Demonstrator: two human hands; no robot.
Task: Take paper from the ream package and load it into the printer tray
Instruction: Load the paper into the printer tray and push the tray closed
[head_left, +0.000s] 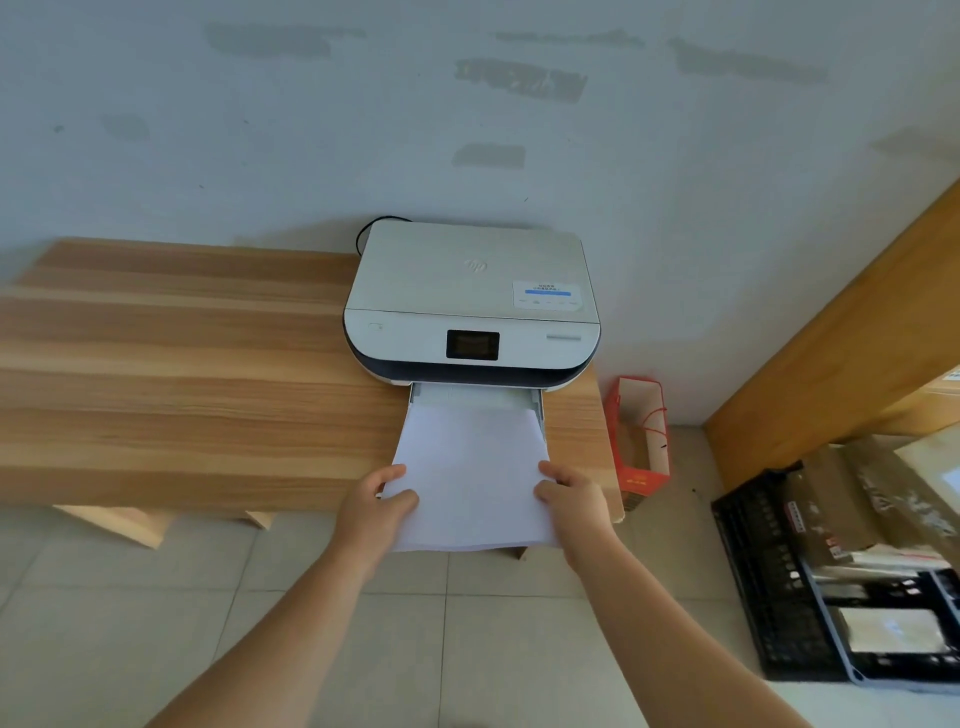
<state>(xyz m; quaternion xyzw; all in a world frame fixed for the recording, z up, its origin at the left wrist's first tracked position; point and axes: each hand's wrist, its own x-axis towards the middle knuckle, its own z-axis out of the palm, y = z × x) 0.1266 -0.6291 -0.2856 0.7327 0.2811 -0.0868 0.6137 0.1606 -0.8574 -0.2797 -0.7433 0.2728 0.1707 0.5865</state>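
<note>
A white printer (470, 301) with a dark front band and a small screen sits at the right end of a wooden table (171, 374). Its paper tray (540, 405) is pulled out at the front. A stack of white paper (472, 467) lies with its far edge in the tray and its near edge past the table's front. My left hand (376, 506) grips the stack's near left corner. My right hand (571, 501) grips its near right corner. The ream package is not in view.
A red paper bag (641, 441) stands on the tiled floor right of the table. A black crate (769, 587) with boxes and packages sits at the far right. A wooden board (841, 338) leans along the right. The wall is right behind the printer.
</note>
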